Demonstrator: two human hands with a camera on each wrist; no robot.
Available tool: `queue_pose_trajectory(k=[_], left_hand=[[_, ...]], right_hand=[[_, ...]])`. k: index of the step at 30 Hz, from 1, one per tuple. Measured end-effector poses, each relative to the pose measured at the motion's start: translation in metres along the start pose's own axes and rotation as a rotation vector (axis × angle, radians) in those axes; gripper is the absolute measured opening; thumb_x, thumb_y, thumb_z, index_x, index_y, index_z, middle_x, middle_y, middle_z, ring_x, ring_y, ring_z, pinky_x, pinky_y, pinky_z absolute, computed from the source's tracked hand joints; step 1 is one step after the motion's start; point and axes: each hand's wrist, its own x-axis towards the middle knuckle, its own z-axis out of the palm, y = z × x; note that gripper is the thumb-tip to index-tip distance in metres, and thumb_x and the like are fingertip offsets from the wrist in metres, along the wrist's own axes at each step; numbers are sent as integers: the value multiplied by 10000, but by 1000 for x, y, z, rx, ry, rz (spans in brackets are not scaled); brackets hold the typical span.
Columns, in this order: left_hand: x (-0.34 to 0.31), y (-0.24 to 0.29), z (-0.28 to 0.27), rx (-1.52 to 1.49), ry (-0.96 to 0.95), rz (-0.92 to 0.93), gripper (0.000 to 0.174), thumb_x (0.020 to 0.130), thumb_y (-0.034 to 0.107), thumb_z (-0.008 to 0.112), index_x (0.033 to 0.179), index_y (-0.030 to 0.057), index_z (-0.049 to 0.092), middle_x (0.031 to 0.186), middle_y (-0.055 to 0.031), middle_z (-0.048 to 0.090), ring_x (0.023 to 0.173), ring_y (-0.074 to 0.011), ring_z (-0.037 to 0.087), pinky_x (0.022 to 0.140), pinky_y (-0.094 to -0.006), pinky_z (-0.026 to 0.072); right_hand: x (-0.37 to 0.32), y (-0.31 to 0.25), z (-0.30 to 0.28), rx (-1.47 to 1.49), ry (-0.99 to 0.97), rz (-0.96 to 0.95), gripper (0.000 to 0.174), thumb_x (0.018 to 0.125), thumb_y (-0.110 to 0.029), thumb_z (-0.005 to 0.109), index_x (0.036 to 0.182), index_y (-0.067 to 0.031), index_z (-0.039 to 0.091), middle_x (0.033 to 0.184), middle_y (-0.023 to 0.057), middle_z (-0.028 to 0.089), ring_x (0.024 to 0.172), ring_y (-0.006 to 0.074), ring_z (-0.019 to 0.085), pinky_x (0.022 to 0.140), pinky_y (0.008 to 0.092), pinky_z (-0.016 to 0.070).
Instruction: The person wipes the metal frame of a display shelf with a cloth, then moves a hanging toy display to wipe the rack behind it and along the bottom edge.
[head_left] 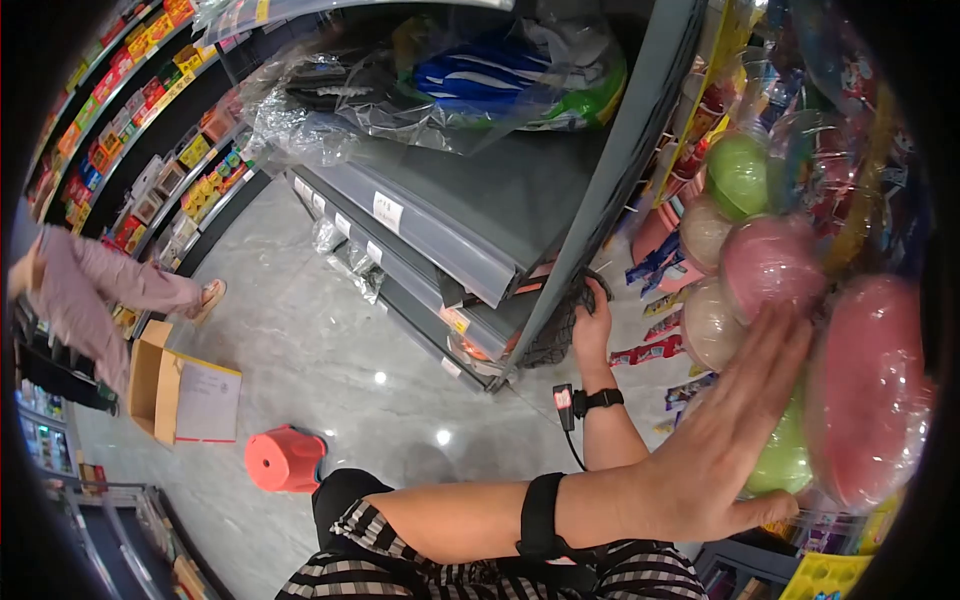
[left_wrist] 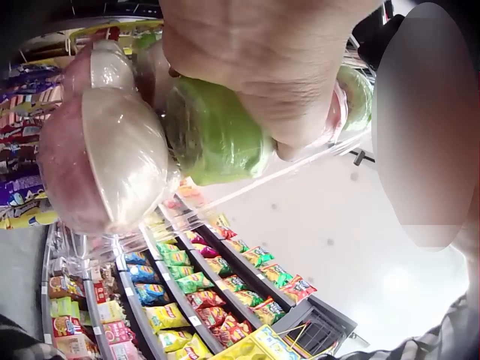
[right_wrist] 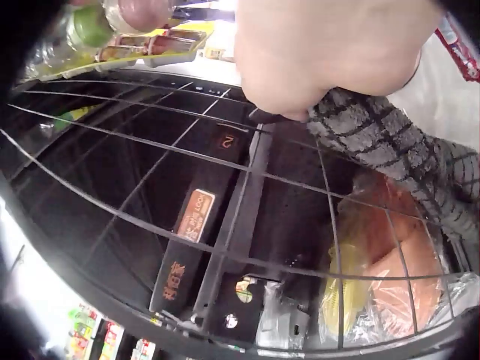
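My left hand (head_left: 715,455) lies with its fingers extended against a cluster of plastic-wrapped balls. Under its fingertips is a pink ball (head_left: 770,265), and a large pink one (head_left: 865,390) stands beside the hand. In the left wrist view, the left hand (left_wrist: 270,60) overlaps a green ball (left_wrist: 214,135), next to a pink-and-white one (left_wrist: 105,161). Farther forward, my right hand (head_left: 594,325) is at the shelf's end, its fingers curled on a fuzzy grey cloth with black lines (right_wrist: 375,139). In the right wrist view, the right hand (right_wrist: 330,52) partly hides this cloth.
A grey shelf unit (head_left: 480,190) with bagged goods rises ahead. A black wire grid (right_wrist: 251,169) covers its end, with boxes behind. On the floor are a red stool (head_left: 280,458) and an open carton (head_left: 190,390). A person (head_left: 100,290) stands at the left.
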Motion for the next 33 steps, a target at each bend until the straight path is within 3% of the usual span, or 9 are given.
queue_pose_trajectory(k=[5,8,11,17,19,23,26,28,33], left_hand=[[-5,-8,6,-91,-45,39,1154,590,180,794,1465,-25,72,1503,-301,-12,1397,-480,13,1113,-569,160],[-7,-11,5,-121,-72,50,1185,548,143,816,1468,-7,84,1500,-309,-33,1393,-485,5,1113,-579,163],[-4,-11,5,-112,-116,60,1180,550,139,816,1467,-7,88,1498,-312,-34,1392,-489,1,1114,-577,160],[-1,-12,10,-75,-136,93,1168,543,115,819,1469,16,113,1498,-314,-42,1394,-486,-6,1113,-576,160],[-1,-12,9,-73,-165,77,1147,549,108,817,1466,18,133,1498,-315,-37,1394,-486,-2,1112,-577,160],[-1,-14,5,-62,-195,73,1125,551,109,810,1462,20,155,1497,-319,-12,1395,-485,-5,1110,-578,159],[-2,-28,12,-80,-167,104,1039,597,102,773,1454,20,190,1495,-322,16,1395,-482,58,1107,-575,181],[-1,-56,28,134,7,344,950,544,234,857,1340,2,392,1453,-337,190,1316,-494,302,1019,-555,374],[-7,-56,29,49,52,342,986,544,233,867,1364,64,346,1438,-340,213,1294,-498,334,1011,-573,374]], right_hand=[[29,33,17,-330,-109,-5,598,757,2,523,1347,-76,458,1166,240,595,1094,352,572,930,338,426],[27,20,8,-313,-219,154,664,727,42,524,1377,-18,403,1313,245,508,1238,329,481,1012,323,372],[17,42,4,-159,-227,74,658,731,52,523,1376,-28,418,1306,204,530,1203,285,511,989,300,384],[-2,42,7,352,-72,215,548,750,75,474,1289,-17,501,1280,161,536,1173,267,505,988,302,369],[16,47,5,243,142,162,527,752,74,470,1269,-20,509,1231,165,571,1156,284,531,975,301,382],[62,40,1,-97,122,-156,557,753,55,471,1295,-66,504,1152,206,605,1096,344,576,924,328,433],[88,67,8,-366,25,-203,581,745,44,481,1311,-87,502,1143,235,600,1053,392,578,881,385,464],[93,78,15,-371,-19,-145,632,734,38,486,1348,-106,464,1130,246,597,1020,416,572,846,434,478],[75,68,8,-320,-65,-109,690,744,53,510,1400,-110,375,1190,268,560,1108,431,530,923,410,447]])
